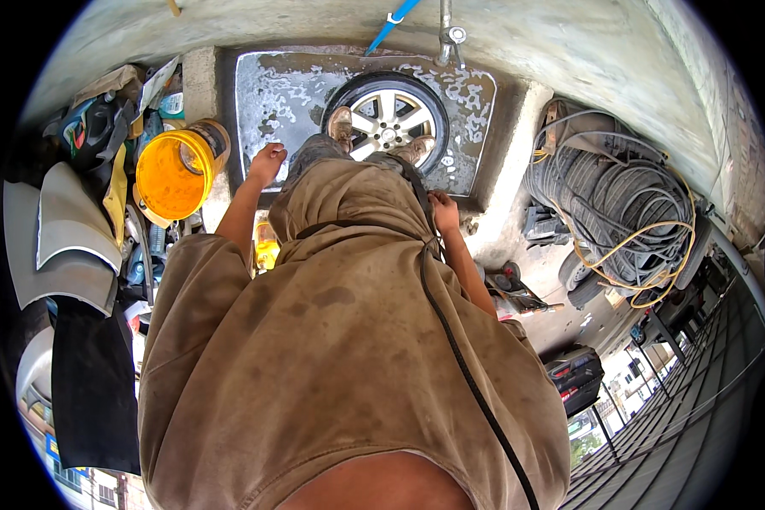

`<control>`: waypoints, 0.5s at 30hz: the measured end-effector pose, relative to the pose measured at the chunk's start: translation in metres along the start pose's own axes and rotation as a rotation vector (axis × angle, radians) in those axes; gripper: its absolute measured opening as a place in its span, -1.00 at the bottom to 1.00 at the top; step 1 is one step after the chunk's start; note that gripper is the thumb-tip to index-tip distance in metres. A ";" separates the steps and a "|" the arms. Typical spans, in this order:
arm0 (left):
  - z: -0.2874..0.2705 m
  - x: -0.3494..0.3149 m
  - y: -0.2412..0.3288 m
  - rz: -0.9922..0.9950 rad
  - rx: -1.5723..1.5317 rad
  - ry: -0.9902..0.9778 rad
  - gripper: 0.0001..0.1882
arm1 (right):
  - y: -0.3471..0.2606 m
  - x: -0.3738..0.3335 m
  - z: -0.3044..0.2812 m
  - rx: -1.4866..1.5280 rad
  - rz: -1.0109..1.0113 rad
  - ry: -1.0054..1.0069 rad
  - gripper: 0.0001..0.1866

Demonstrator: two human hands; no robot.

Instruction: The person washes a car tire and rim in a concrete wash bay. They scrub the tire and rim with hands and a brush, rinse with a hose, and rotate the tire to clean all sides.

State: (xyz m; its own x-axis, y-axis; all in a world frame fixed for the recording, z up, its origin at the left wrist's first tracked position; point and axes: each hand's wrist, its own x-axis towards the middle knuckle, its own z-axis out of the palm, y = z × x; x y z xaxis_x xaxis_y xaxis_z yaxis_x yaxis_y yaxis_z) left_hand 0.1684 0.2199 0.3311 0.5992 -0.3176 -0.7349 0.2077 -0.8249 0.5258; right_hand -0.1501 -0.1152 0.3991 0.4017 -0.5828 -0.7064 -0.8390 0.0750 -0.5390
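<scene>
A car wheel point(388, 132) with a pale multi-spoke rim and black tyre lies flat in a shallow wet basin point(259, 93). My brown shoes point(341, 127) show over the rim, their soles hidden. My left hand point(268, 164) hangs over the basin's left side, fingers curled in, with nothing visible in them. At my right hip, my right hand point(442, 211) is closed beside a dark strip of my clothing point(417, 184); what it grips, if anything, I cannot make out. A black cord point(455, 327) runs down my brown shirt point(348, 340).
A yellow bucket point(176, 174) stands left of the basin, near grey curved panels point(76, 217) and piled containers. A blue hose point(391, 27) and a metal tap point(453, 36) are at the back wall. Stacked tyres point(603, 187) under a tangled yellow hose point(654, 226) stand right.
</scene>
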 end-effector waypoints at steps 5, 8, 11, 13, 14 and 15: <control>0.001 -0.002 0.010 -0.011 0.033 -0.011 -0.53 | 0.010 0.002 0.000 0.013 0.001 0.019 -0.72; 0.002 -0.003 0.011 -0.010 0.025 -0.026 -0.54 | 0.003 -0.002 0.000 0.033 0.011 0.019 -0.70; 0.005 -0.001 0.007 -0.003 -0.003 -0.041 -0.55 | -0.004 -0.004 0.000 0.030 0.015 0.015 -0.69; 0.006 -0.001 0.008 -0.001 0.009 -0.031 -0.56 | -0.004 -0.005 0.000 0.011 0.021 0.017 -0.68; 0.007 -0.001 0.008 0.001 0.015 -0.026 -0.56 | -0.004 -0.004 -0.001 -0.004 0.026 0.018 -0.68; 0.007 -0.001 0.006 0.005 0.017 -0.026 -0.56 | -0.003 -0.005 -0.001 -0.020 0.031 0.017 -0.68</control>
State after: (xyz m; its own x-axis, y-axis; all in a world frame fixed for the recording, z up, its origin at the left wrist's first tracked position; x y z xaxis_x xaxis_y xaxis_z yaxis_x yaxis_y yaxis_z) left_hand 0.1633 0.2121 0.3317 0.5794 -0.3339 -0.7435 0.1917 -0.8308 0.5225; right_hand -0.1500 -0.1129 0.4047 0.3691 -0.5941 -0.7147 -0.8581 0.0776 -0.5076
